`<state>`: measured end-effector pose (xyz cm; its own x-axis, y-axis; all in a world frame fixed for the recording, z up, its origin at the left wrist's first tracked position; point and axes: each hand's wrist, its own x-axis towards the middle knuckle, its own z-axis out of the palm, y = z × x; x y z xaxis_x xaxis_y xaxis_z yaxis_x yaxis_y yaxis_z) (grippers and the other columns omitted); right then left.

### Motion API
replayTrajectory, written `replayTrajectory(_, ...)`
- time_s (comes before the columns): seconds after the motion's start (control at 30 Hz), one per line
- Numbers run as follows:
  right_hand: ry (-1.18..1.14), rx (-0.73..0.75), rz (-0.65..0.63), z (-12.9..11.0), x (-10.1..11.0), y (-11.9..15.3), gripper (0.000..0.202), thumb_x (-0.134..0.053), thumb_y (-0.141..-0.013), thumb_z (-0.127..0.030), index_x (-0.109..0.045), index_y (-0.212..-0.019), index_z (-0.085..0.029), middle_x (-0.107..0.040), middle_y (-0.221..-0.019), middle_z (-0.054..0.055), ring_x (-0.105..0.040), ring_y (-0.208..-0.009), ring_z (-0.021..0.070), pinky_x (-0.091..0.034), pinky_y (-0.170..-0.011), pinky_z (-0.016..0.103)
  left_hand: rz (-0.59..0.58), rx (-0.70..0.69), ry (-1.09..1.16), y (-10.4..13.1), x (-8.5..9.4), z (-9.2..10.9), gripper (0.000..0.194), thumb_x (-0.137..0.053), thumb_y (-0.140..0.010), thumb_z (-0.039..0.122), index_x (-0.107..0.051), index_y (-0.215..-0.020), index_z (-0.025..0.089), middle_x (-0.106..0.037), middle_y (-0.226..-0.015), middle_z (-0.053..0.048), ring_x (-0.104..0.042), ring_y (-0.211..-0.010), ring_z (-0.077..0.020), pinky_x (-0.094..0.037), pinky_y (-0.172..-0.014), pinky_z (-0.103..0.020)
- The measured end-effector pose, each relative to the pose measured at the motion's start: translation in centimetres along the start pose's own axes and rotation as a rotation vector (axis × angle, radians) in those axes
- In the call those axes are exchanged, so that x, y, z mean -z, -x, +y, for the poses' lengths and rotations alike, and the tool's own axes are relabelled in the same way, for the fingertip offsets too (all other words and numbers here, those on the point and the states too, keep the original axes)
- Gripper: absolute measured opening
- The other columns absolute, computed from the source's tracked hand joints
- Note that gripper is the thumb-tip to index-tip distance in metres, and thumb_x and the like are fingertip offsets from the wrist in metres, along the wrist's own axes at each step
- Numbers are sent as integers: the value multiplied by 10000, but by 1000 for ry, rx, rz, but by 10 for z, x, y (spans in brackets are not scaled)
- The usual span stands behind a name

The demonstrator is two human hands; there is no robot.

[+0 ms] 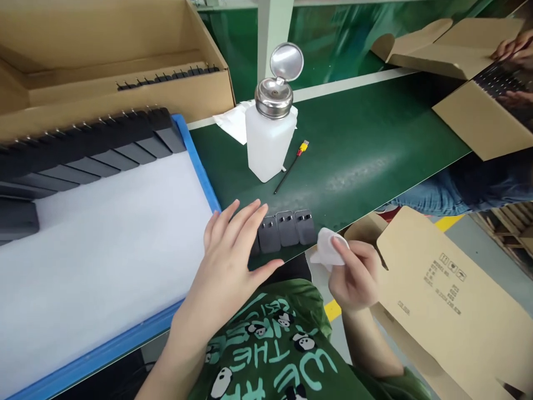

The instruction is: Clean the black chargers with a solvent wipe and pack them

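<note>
Several dark grey plug adapters with metal pins up stand in a short row at the green table's near edge. Over the left end of that row, my left hand has its fingers spread and holds nothing; it hides part of the row. Just right of the row, my right hand pinches a thin white cloth between thumb and fingers. Behind the row are a white dispenser bottle with its metal lid flipped up and a black tool with a yellow end.
On the left, a blue-edged tray holds a long row of black adapters, with an open cardboard box behind. Another person's hands are at a box at upper right. A large carton stands at lower right.
</note>
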<state>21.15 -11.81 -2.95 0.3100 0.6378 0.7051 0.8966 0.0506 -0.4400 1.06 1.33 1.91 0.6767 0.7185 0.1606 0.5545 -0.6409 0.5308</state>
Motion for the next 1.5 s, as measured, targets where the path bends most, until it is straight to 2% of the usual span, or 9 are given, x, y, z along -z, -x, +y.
replayTrajectory(0.17, 48, 87, -48, 0, -13, 1, 686, -607, -815, -40, -561, -1435, -329, -584, -899, 55, -586, -750, 191, -530, -562, 347, -30, -47, -83, -20, -8, 9, 760, -832, -789, 379, -448, -1430, 238, -599, -1431, -94, -462, -1366, -402, -281, -1174, -641)
replayTrajectory(0.3, 67, 127, -98, -12, -18, -1, 706, -615, -815, -27, -544, -1452, -322, -602, -863, 46, -543, -759, 194, -527, -633, 368, -46, -47, -34, -26, -13, 7, 644, -841, -780, 289, -539, -1339, 186, -708, -1248, -80, -603, -1087, -323, -516, -947, -496)
replayTrajectory(0.4, 47, 116, -122, -26, -22, -3, 710, -630, -813, -18, -542, -1458, -302, -616, -823, 45, -526, -785, 206, -514, -658, 364, -57, -40, -1, -25, -15, 7, 637, -825, -793, 257, -534, -1352, 167, -698, -1261, -74, -590, -1018, -291, -545, -856, -433)
replayTrajectory(0.6, 37, 86, -115, -42, -30, -5, 663, -623, -821, -28, -574, -1427, -294, -641, -834, 50, -513, -777, 213, -478, -666, 373, -61, -24, 11, -24, -18, 8, 518, -733, -872, 236, -545, -1350, 175, -687, -1274, -71, -569, -1010, -279, -524, -897, -434)
replayTrajectory(0.77, -3, 130, -132, -52, -38, -6, 661, -642, -817, -23, -571, -1424, -275, -667, -827, 36, -504, -763, 206, -476, -680, 360, -55, -34, 33, -21, -19, 6, 503, -588, -887, 63, -520, -1378, 144, -655, -1331, -73, -571, -1095, -276, -495, -982, -436)
replayTrajectory(0.87, 0, 127, -121, -54, -40, -6, 643, -637, -825, -30, -579, -1414, -282, -666, -826, 36, -502, -770, 205, -468, -684, 360, -96, -66, 63, -13, -5, 1, 696, -675, -870, 126, -377, -1498, 148, -537, -1474, -97, -484, -1308, -286, -432, -1105, -428)
replayTrajectory(0.97, 5, 142, -123, -53, -39, -6, 641, -626, -827, -30, -585, -1410, -294, -660, -810, 27, -504, -743, 190, -457, -670, 356, -115, -39, 60, -2, 12, -10, 979, -824, -793, 262, -231, -1571, 228, -412, -1585, -85, -383, -1442, -282, -361, -1180, -427)
replayTrajectory(1.17, -8, 193, -105, -53, -43, -6, 671, -634, -821, -36, -558, -1438, -287, -655, -797, 22, -500, -726, 185, -461, -656, 355, -119, 41, 89, 3, 16, -26, 615, -814, -810, 270, -522, -1351, 244, -654, -1353, -48, -594, -1247, -275, -443, -1053, -446)
replayTrajectory(1.5, -175, 245, -143, -73, -65, 0, 657, -653, -813, -12, -567, -1432, -215, -679, -830, 43, -484, -771, 197, -444, -688, 349, -119, 74, 129, 2, 13, -24, 529, -640, -838, 71, -551, -1339, 214, -660, -1355, -38, -607, -1232, -249, -448, -1009, -427)
